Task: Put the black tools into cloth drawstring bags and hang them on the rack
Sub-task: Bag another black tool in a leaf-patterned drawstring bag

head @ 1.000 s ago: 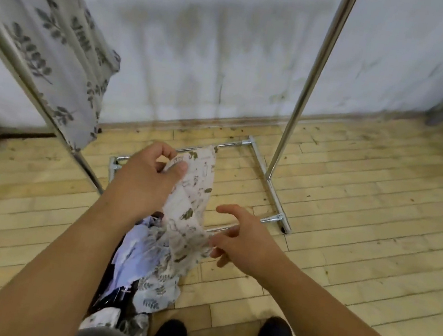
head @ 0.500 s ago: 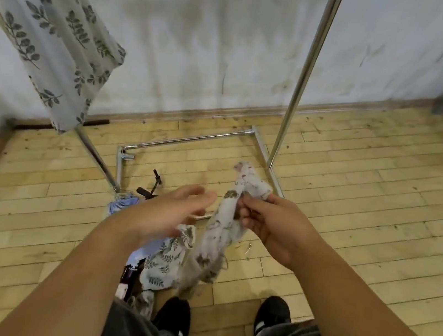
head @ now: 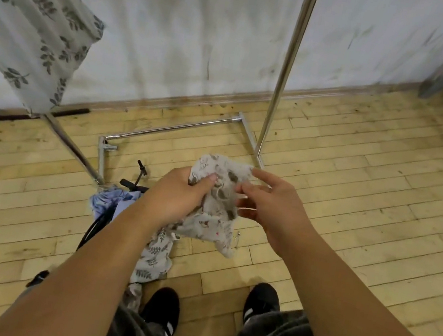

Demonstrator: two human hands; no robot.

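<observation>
Down by our shoes (head: 161, 309), a leaf-print bag (head: 153, 258) lies crumpled on the wood floor (head: 351, 217). Just past it, our left hand (head: 181, 193) has a thin, soft patterned bag (head: 220, 194) bunched in a full grip, thumb on top, and the loose end droops back toward us. Our right hand (head: 269, 204) is at the bag's right edge with fingers half curled, and we can't tell if it's actually pinching anything. The black tools (head: 128, 182), skinny and hard-looking, sit on the floor left of the bag beside some blue cloth (head: 107, 202), so they're closer to the left hand. Farther off is the shiny metal rack (head: 287, 62), with a leafy bag (head: 34, 22) hanging at the far left.
</observation>
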